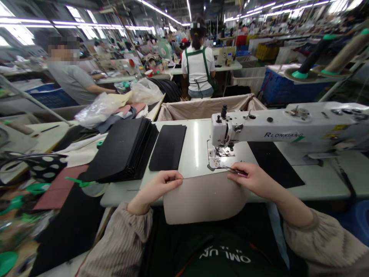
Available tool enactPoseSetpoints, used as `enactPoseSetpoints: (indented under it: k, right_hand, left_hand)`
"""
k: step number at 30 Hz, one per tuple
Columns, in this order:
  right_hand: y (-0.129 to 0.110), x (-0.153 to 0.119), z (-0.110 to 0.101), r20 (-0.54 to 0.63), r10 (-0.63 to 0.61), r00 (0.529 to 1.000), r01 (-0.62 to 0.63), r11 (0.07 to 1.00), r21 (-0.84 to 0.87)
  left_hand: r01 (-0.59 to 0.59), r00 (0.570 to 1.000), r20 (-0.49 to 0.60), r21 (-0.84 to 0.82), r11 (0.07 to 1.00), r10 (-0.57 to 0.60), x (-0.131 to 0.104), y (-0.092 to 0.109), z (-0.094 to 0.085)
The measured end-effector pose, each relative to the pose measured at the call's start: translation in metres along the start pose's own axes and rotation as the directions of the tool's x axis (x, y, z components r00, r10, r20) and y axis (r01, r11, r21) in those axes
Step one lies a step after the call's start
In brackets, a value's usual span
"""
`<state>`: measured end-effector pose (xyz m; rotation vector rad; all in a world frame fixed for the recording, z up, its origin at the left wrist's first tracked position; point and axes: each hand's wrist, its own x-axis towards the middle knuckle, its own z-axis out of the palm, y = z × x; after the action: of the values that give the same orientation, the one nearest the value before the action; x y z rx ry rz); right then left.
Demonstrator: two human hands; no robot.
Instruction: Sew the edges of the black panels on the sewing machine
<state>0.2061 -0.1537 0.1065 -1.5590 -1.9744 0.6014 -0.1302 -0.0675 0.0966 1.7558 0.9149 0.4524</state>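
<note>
A taupe fabric panel (201, 200) hangs over the table's front edge, its lower corners rounded. My left hand (164, 184) pinches its upper left corner between thumb and fingers. At the panel's upper right, my right hand (249, 177) is closed around a pair of thread snips (238, 172), whose blades point left along the panel's top edge. That hand also touches the panel; whether it grips it I cannot tell. Just beyond stands the white sewing machine (256, 125), its needle area lit. Right of it lies a black panel (273, 163).
Left of the machine lie a small stack of black pieces (168, 146) and a taller stack of black panels (115, 150). A fabric-lined bin (201, 108) sits behind the table. Thread cones (313, 57) stand at right. Co-workers sit at left (69, 77) and ahead (198, 69).
</note>
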Motion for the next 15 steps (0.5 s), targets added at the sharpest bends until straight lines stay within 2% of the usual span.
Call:
enactPoseSetpoints:
  k: [5, 8, 10, 13, 14, 15]
  right_hand:
    - [-0.005, -0.005, -0.011, 0.035, 0.076, 0.996, -0.080, 0.991, 0.108]
    - [-0.008, -0.006, -0.012, 0.042, 0.091, 0.995, -0.096, 0.985, 0.142]
    - [-0.009, -0.005, -0.011, 0.040, 0.095, 0.995, -0.100, 0.981, 0.165]
    - [-0.008, -0.003, -0.010, 0.041, 0.082, 0.996, -0.088, 0.982, 0.165]
    - [-0.006, -0.003, -0.010, 0.042, 0.075, 0.996, -0.081, 0.984, 0.158]
    - [-0.003, -0.003, -0.011, 0.041, 0.072, 0.997, -0.078, 0.986, 0.151]
  left_hand:
    - [0.034, 0.986, -0.148, -0.297, 0.954, -0.081, -0.011, -0.016, -0.008]
    - [0.000, 0.973, -0.193, -0.544, 0.839, -0.126, -0.014, -0.027, -0.004]
    - [0.002, 0.974, -0.174, -0.632, 0.775, -0.144, -0.013, -0.030, 0.001]
    - [0.095, 0.970, -0.127, -0.586, 0.805, -0.206, -0.017, -0.023, -0.006]
    - [0.110, 0.959, -0.163, -0.535, 0.838, -0.230, -0.022, -0.015, -0.015]
    - [0.100, 0.939, -0.248, -0.466, 0.879, -0.238, -0.029, -0.005, -0.028]
